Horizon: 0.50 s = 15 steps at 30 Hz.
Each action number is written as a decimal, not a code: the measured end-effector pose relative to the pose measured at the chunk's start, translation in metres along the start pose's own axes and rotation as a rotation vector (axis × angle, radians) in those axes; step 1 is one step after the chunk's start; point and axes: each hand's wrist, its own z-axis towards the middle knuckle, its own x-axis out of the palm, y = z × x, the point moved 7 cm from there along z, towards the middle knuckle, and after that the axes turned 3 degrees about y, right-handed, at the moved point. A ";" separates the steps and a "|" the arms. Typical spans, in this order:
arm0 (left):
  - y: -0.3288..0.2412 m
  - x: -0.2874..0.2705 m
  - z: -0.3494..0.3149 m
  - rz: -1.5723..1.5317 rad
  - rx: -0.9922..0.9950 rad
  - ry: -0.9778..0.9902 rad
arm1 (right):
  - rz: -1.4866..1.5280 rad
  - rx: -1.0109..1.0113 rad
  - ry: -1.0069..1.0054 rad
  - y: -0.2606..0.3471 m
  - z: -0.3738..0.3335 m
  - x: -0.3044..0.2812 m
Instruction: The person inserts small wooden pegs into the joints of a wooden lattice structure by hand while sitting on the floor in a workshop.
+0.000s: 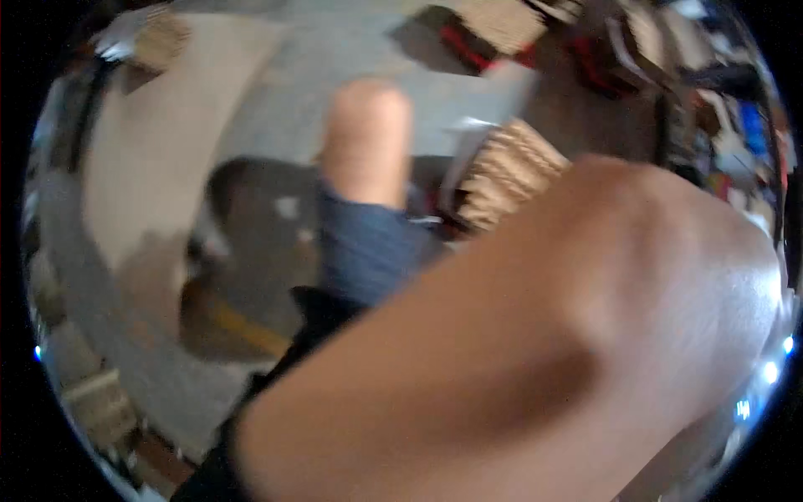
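A bare bent arm (468, 368), seemingly my right, fills the lower right, very close and blurred. It comes out of a black sleeve (217, 468), and its bend lies at the upper right. No fingers show on it, and I cannot see my right hand. My left hand does not appear either. Beyond the arm is a bare knee (368, 138) below dark blue cloth (364, 247). Just right of the knee stands a stack of tan, wavy-edged pieces (514, 171), partly covered by the arm. I see neither hand touching it.
Another tan stack (502, 25) with red at its base stands at the far side, and one more (159, 38) is at the far left. Grey floor (318, 50) runs between them. Mixed blurred items (744, 134) crowd the right edge. A yellow strip (247, 330) lies at lower left.
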 end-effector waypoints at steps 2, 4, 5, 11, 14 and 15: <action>-0.015 0.020 0.032 0.101 0.098 0.045 | -0.091 -0.001 -0.029 0.013 0.002 -0.027; -0.020 0.036 0.056 0.162 0.145 0.077 | -0.136 0.003 -0.073 0.015 -0.002 -0.051; -0.018 0.041 0.064 0.175 0.140 0.078 | -0.140 0.013 -0.089 0.013 -0.004 -0.058; -0.007 0.023 0.085 0.106 0.134 0.011 | -0.074 0.014 -0.054 0.006 -0.009 -0.045; 0.009 0.006 0.115 -0.037 0.102 -0.064 | -0.025 -0.025 -0.058 0.007 -0.016 -0.010; 0.017 0.009 0.152 -0.095 0.143 -0.052 | -0.072 -0.061 -0.124 0.017 -0.023 -0.027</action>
